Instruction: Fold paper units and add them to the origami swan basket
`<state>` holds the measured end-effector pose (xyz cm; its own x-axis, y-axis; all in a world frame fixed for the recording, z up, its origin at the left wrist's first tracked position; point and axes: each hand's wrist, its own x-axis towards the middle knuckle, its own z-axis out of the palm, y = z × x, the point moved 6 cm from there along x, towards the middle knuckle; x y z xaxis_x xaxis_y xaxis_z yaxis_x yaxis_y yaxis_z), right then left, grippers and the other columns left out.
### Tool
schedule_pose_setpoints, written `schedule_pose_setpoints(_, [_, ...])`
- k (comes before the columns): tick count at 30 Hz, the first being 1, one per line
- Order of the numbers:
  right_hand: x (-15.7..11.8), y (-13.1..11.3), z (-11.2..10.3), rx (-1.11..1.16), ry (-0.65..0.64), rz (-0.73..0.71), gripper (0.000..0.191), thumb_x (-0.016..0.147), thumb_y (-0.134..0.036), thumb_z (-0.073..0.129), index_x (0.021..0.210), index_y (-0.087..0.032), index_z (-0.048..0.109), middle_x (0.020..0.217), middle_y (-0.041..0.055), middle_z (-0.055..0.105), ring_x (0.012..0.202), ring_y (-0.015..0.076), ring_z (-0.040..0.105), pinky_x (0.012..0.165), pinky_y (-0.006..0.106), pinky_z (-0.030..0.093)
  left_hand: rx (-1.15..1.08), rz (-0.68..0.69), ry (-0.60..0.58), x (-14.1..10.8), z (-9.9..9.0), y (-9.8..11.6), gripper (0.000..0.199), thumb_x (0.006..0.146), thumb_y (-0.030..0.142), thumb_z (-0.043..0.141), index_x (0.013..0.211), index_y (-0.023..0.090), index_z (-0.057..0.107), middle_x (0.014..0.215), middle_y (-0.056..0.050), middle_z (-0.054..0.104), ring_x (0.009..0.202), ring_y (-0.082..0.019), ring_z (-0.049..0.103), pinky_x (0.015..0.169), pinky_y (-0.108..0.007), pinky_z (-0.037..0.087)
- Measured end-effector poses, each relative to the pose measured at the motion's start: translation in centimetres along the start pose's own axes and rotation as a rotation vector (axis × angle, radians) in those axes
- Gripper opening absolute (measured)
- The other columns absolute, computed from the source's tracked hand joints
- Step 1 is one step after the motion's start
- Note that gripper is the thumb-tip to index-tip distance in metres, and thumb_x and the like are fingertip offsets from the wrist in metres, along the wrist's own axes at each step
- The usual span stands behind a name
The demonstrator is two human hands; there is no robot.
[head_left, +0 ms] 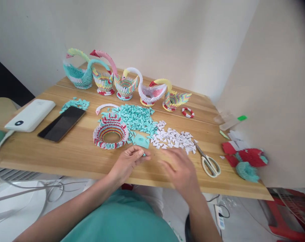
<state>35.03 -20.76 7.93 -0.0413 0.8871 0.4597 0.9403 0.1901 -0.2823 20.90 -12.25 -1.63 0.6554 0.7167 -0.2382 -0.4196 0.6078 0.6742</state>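
My left hand is closed in a pinch just above the table's front part, with a small teal folded paper piece at its fingertips. My right hand, a little blurred, has its thumb and fingers apart and nothing visible between them. It hovers just in front of a pile of white folded paper triangles. Behind my left hand lie a teal paper sheet and a heap of teal folded triangles. A round paper basket in red, white and teal stands to the left.
Several finished paper swans line the table's back. Scissors lie right of my right hand. A phone and a white power bank with a cable are at left. Red and teal paper parts sit at the right edge.
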Motion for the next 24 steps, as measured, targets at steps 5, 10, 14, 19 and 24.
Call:
schedule_pose_setpoints(5, [2.9,-5.0,4.0,0.068,-0.133,-0.121,0.02,0.096,-0.021,0.053,0.115,-0.019,0.06,0.094,0.0091,0.069,0.086,0.0232,0.061,0.076,0.036,0.049,0.096,0.07,0.017,-0.5,-0.3,0.3,0.028,0.073,0.035,0.08,0.078,0.014,0.063,0.074,0.001,0.068,0.072,-0.011,0.062,0.074,-0.023,0.047])
schedule_pose_setpoints(10, [3.0,-4.1,4.7,0.268,-0.133,-0.115,0.023,0.095,-0.016,0.054,0.115,-0.021,0.062,0.092,0.0062,0.07,0.084,0.0198,0.062,0.076,0.032,0.048,0.283,0.144,0.066,-1.8,-1.1,1.8,0.029,0.07,0.038,0.079,0.081,0.014,0.065,0.079,-0.001,0.071,0.077,-0.014,0.065,0.078,-0.026,0.049])
schedule_pose_setpoints(14, [2.8,-2.9,5.0,0.563,-0.107,0.068,0.016,0.089,-0.016,0.064,0.102,-0.024,0.069,0.084,0.0013,0.071,0.079,0.0156,0.065,0.073,0.027,0.05,0.418,0.13,0.018,-2.5,-1.2,2.2,0.026,0.073,0.034,0.077,0.088,0.016,0.065,0.076,-0.002,0.074,0.074,-0.017,0.069,0.075,-0.028,0.052])
schedule_pose_setpoints(19, [2.3,-2.5,5.7,0.698,-0.106,0.235,0.01,0.086,-0.016,0.067,0.091,-0.023,0.071,0.086,-0.0002,0.075,0.078,0.0139,0.068,0.073,0.023,0.051,0.713,0.273,0.082,-2.8,-1.7,3.1,0.012,0.079,0.029,0.069,0.082,0.017,0.068,0.073,-0.001,0.073,0.07,-0.016,0.068,0.068,-0.024,0.051])
schedule_pose_setpoints(24, [2.7,-2.6,5.8,0.697,-0.085,0.197,0.01,0.085,-0.016,0.067,0.09,-0.023,0.072,0.085,0.0009,0.074,0.08,0.0148,0.068,0.075,0.024,0.051,1.109,0.511,0.12,-3.8,-1.4,4.6,0.007,0.084,0.021,0.064,0.081,0.019,0.07,0.076,0.001,0.074,0.07,-0.013,0.068,0.067,-0.021,0.049])
